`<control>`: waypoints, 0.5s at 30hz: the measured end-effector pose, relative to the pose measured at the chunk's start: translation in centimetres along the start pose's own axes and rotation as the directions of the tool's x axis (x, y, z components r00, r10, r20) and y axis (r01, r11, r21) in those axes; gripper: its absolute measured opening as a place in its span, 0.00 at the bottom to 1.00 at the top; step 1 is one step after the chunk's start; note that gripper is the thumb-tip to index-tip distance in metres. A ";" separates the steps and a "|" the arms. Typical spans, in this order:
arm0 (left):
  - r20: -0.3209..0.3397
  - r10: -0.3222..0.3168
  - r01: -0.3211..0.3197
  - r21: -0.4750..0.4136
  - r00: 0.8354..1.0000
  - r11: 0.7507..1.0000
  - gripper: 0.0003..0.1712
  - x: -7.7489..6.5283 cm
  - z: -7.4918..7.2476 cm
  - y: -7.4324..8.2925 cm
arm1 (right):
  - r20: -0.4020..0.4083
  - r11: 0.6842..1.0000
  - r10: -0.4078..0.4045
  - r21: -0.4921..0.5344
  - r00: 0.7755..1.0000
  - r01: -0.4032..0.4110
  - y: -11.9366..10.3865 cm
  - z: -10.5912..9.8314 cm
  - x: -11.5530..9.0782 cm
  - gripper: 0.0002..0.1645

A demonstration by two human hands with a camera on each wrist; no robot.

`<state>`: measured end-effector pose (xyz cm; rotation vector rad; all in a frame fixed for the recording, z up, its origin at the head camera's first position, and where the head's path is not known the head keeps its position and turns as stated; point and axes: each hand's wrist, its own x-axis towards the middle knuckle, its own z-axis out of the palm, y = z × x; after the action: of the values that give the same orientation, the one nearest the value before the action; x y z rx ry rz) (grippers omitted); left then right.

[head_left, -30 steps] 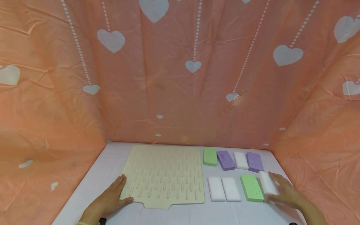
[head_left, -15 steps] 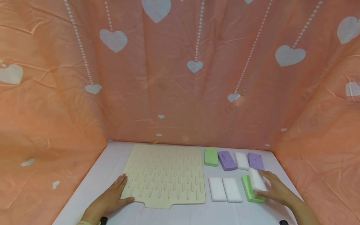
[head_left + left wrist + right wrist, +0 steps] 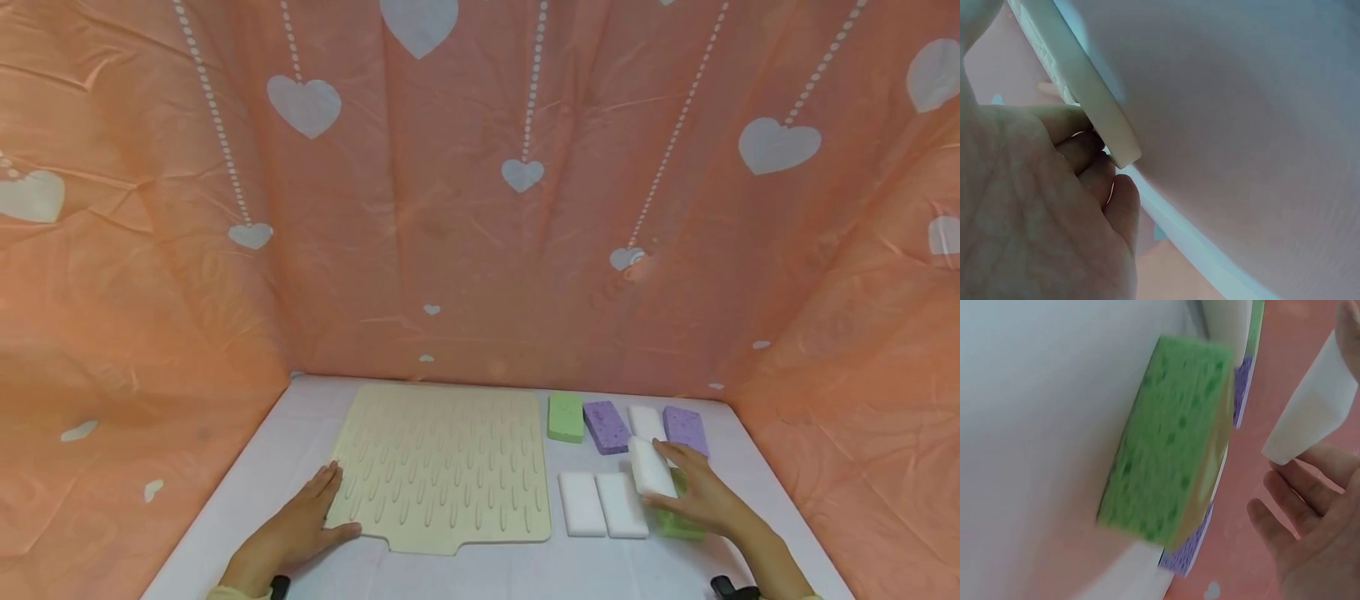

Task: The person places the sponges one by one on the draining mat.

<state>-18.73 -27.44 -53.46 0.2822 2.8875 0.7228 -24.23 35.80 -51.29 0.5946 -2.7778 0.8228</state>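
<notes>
Right hand (image 3: pixel 699 493) with white block (image 3: pixel 649 467) aloft

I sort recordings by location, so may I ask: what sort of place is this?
Probably a staged tabletop booth: orange heart-patterned sheeting stands behind and on both sides of a white tabletop, where a ribbed beige board lies beside green and purple sponges.

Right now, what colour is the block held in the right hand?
The held block is plain white; it shows best in the head view.
</notes>
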 end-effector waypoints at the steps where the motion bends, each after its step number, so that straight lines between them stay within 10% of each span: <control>1: 0.001 -0.004 0.004 -0.001 1.000 1.000 0.65 0.0 0.0 0.0 | 0.000 1.000 -0.001 0.002 1.000 0.001 -0.2 0.2 0.2 0.60; 15: -0.016 0.004 -0.004 0.002 1.000 1.000 0.67 -0.1 0.4 -0.4 | -0.003 0.999 0.022 0.046 1.000 -0.022 -3.6 1.8 2.3 0.63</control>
<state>-18.62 -27.62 -54.01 0.2837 2.9036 0.7269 -24.86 31.28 -50.43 0.5706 -2.7736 0.8939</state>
